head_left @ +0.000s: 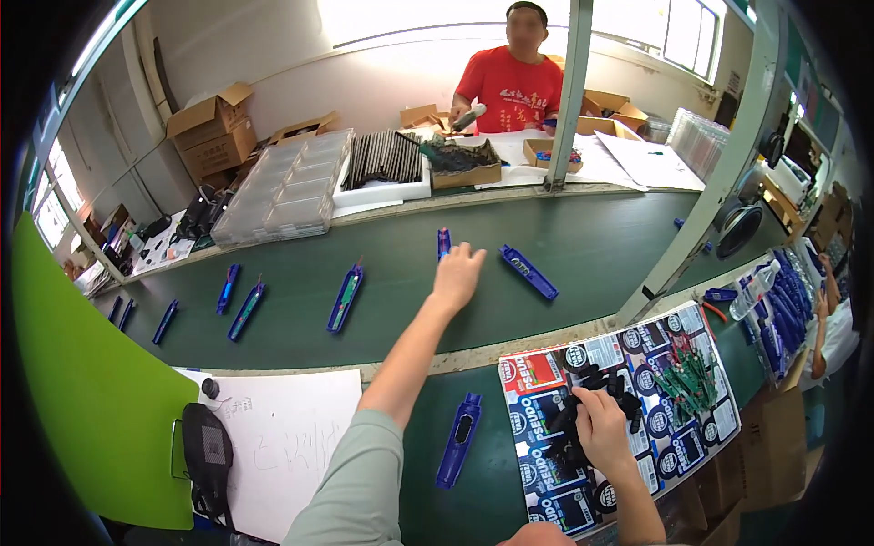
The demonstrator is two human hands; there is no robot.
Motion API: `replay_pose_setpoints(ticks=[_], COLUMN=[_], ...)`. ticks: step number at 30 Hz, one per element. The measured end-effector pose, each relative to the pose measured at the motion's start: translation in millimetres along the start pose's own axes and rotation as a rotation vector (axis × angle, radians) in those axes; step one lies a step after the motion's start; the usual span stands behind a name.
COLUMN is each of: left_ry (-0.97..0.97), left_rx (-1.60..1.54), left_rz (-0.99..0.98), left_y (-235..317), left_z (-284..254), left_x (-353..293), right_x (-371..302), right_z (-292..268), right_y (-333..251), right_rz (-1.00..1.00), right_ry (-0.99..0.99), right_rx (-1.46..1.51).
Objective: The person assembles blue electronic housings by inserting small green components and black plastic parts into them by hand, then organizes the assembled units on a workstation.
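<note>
My left hand (460, 276) reaches over the green conveyor belt with its fingers bent round the near end of a slim blue plastic housing (443, 242). The palm hides that housing's lower part. To its right on the belt lies another blue housing (529, 271), tilted. My right hand (603, 431) is down in a pile of small black parts (566, 446), fingers curled together at a black part. Between my arms, one blue housing (458, 440) with a dark oval opening rests on the green bench.
Several blue housings with green boards inside, such as this housing (345, 298), lie along the belt to the left. Green circuit boards with red wires (689, 382) share the printed sheet (533, 373). A metal post (696, 182) rises at right. Across the belt stands a person in red (510, 86).
</note>
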State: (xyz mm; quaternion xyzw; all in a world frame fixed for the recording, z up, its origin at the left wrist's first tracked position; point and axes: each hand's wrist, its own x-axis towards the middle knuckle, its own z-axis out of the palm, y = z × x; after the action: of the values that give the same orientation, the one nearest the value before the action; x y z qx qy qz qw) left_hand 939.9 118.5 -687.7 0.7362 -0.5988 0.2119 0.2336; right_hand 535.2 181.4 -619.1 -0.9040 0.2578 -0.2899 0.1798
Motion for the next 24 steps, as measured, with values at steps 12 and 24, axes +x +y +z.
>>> replay_pose_setpoints(ticks=[12, 24], left_ry=[-0.304, -0.122], left_rx=[-0.375, -1.112], left_rz=[-0.438, -0.290], left_y=[105, 132], left_z=[43, -123], left_x=[27, -128], right_x=[-24, 34], right_z=[-8, 11], right_y=[11, -3], right_rz=[0.250, 0.312], right_ry=[0.214, 0.209], right_rx=[0.308, 0.768])
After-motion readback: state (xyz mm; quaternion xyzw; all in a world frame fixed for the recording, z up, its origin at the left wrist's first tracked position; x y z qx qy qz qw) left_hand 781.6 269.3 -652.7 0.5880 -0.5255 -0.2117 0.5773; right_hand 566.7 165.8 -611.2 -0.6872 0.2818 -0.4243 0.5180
